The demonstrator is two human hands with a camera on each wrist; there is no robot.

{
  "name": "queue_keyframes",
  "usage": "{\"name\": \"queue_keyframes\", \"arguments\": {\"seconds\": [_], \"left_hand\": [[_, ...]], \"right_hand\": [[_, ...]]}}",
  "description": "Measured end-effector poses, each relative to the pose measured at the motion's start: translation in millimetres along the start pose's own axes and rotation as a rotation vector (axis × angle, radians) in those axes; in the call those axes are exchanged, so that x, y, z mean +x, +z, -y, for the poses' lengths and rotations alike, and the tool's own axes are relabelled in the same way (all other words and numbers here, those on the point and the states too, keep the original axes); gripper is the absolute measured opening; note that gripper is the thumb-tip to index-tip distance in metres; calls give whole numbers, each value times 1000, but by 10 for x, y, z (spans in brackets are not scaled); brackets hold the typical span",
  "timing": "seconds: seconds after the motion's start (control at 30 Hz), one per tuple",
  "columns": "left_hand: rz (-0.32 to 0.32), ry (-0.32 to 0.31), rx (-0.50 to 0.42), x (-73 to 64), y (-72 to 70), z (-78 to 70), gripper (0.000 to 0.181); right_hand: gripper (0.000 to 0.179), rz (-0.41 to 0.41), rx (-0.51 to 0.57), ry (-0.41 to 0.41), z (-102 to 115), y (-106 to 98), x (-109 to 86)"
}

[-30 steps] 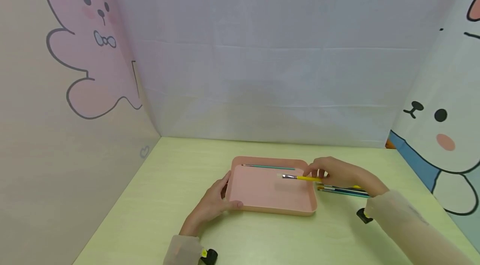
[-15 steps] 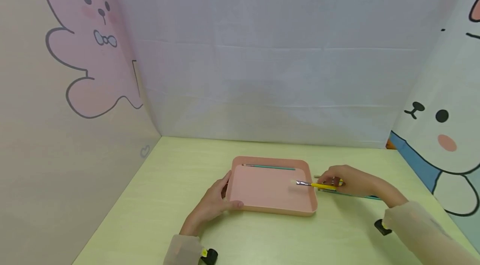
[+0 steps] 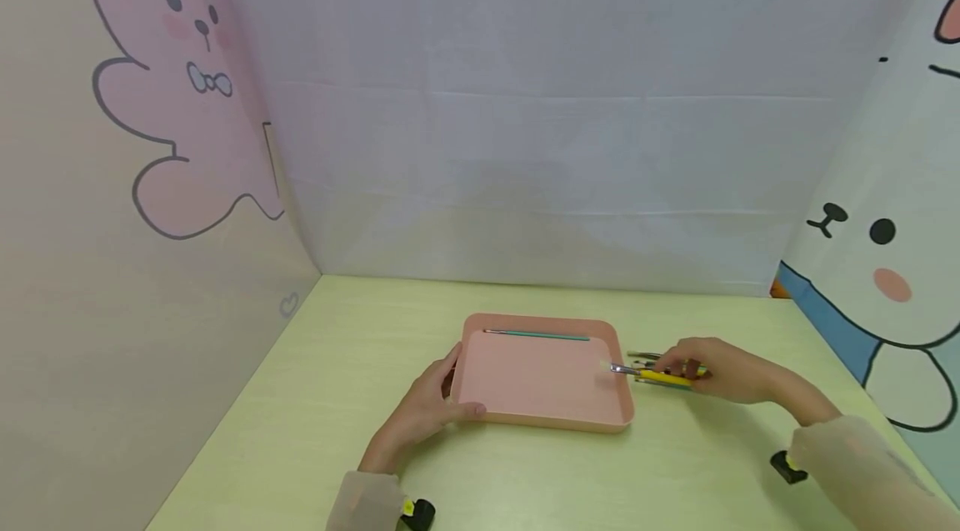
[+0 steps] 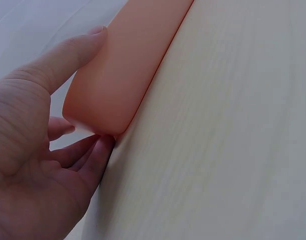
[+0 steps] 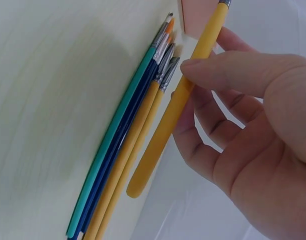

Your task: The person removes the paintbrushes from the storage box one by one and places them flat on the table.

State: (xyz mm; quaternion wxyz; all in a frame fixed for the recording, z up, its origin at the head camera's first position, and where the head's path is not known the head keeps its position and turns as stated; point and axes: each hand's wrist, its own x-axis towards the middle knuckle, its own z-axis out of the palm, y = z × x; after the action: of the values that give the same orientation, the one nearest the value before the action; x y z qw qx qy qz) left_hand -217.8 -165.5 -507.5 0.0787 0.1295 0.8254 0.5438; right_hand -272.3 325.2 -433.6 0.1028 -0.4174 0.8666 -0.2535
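My left hand [image 3: 417, 409] holds the left end of a pink tray [image 3: 536, 377], thumb on the front wall and fingers at the corner. The left wrist view shows the thumb [image 4: 73, 54] against the tray's side. Inside the tray, near its back wall, lies one thin teal paintbrush [image 3: 546, 337]. My right hand [image 3: 731, 371] pinches a thick yellow paintbrush [image 5: 165, 120] between thumb and fingers. Its pale bristles point left, over the tray's right rim. Below it, several paintbrushes lie side by side on the table: a teal one [image 5: 110, 142], dark blue ones [image 5: 117, 145] and yellow ones [image 5: 127, 165].
The pale wooden table [image 3: 360, 331] meets a white cloth backdrop [image 3: 525, 139] behind. A cartoon-printed panel [image 3: 187, 139] stands at the left, another [image 3: 885, 281] at the right. The loose paintbrushes lie just right of the tray.
My right hand has moved right with the yellow paintbrush, from above the tray to above the loose paintbrushes. My left hand, the tray and the teal paintbrush in it have stayed put.
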Motion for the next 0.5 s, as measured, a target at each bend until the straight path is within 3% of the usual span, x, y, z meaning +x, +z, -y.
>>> {"name": "queue_keyframes", "arguments": {"seconds": [0.5], "left_hand": [[1, 1, 7, -6, 4, 10, 117]], "right_hand": [[41, 9, 30, 60, -192, 9, -241]]}}
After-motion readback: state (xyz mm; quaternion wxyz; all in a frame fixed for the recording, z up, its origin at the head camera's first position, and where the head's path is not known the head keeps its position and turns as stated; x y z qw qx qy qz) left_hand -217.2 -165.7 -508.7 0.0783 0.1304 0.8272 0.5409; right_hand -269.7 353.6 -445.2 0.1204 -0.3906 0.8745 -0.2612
